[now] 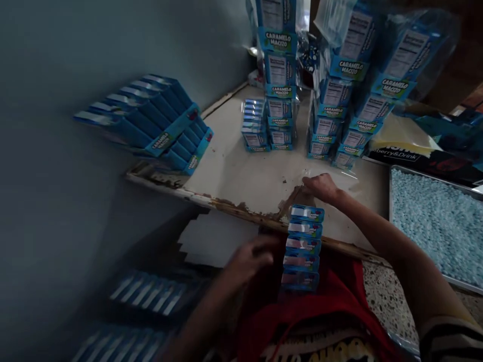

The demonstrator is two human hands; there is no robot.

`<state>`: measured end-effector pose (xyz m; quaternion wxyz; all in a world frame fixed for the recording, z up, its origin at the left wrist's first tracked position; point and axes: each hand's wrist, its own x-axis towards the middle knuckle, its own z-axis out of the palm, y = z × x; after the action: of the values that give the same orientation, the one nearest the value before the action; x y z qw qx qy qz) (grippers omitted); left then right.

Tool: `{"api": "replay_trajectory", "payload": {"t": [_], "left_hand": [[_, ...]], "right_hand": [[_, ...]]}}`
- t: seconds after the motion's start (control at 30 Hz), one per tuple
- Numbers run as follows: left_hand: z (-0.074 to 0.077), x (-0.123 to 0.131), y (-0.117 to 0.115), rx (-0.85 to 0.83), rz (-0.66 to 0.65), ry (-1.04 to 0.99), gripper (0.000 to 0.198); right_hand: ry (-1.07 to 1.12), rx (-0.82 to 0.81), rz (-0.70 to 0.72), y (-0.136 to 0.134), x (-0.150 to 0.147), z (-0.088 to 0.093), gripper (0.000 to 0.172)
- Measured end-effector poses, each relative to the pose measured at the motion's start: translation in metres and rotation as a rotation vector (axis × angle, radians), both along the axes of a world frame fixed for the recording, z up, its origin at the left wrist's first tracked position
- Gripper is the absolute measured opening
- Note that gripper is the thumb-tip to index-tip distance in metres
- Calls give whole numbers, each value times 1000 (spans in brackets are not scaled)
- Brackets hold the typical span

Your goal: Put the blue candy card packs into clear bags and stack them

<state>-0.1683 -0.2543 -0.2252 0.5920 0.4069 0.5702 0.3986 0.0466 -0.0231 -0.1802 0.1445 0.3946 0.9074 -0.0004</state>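
Observation:
A row of blue candy boxes [304,246] stands upright at the table's near edge, in front of my red apron. Left of the row, my left hand [249,256] is smeared by motion; its fingers look apart and nothing shows in them. Beyond the boxes, over the table, my right hand [320,187] is closed with fingers pressed together. Clear film glints near it, but what the fingers pinch is too fine to make out.
Bagged stacks of blue "Caramelo Macizo" boxes [279,90] and more bagged stacks [339,110] stand at the back. Joined box rows [166,125] lean at the left corner. A tray of pale blue candies [433,221] lies right. More boxes [147,294] sit low left.

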Motion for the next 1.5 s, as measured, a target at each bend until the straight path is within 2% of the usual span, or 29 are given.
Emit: {"api": "replay_trajectory", "payload": {"t": [0.07,0.1,0.17,0.2,0.27,0.37,0.5,0.63,0.73,0.8,0.93,1.0,1.07,1.17,1.27,1.33,1.4,1.5], "left_hand": [[21,-12,51,237,139,347,47],[28,-14,79,453,131,483,43],[34,-13,136,791,-137,725,35],[33,-11,162,852,-242,814,40],[24,-6,200,904,-394,931,35],[7,-3,221,999,-474,1092,19],[-4,0,208,1097,-438,1272,20],[-9,9,185,1093,-305,1367,30],[-14,12,168,1061,-196,1405,35],[-18,12,154,1017,-167,1411,36],[-19,14,121,894,-162,1474,23],[-15,17,112,805,-187,1494,13],[-7,20,111,717,-285,1460,6],[10,16,125,607,-493,1358,4],[29,7,139,556,-571,1237,14],[39,2,137,587,-523,1156,22],[46,0,126,652,-412,1108,23],[50,9,100,740,-90,1078,19]], "right_hand": [[-8,-19,51,4,-9,1,36],[-9,-27,81,6,-13,1,36],[2,-34,122,8,-19,2,36],[12,-34,128,8,-21,3,36],[39,-29,122,8,-23,2,33],[83,-39,127,8,-18,-2,34],[141,-52,136,7,-5,-8,41],[142,44,85,-2,16,-10,30],[133,108,37,-19,35,-11,24],[119,102,-17,-35,45,-12,21],[121,6,-127,-67,47,-13,20],[135,-46,-208,-75,42,-11,21],[143,-99,-312,-77,36,-5,22],[164,-161,-412,-72,31,8,21],[215,-165,-421,-68,30,25,21],[250,-148,-420,-71,28,39,22],[270,-119,-409,-79,27,55,23],[324,-36,-385,-99,24,72,24]]}}
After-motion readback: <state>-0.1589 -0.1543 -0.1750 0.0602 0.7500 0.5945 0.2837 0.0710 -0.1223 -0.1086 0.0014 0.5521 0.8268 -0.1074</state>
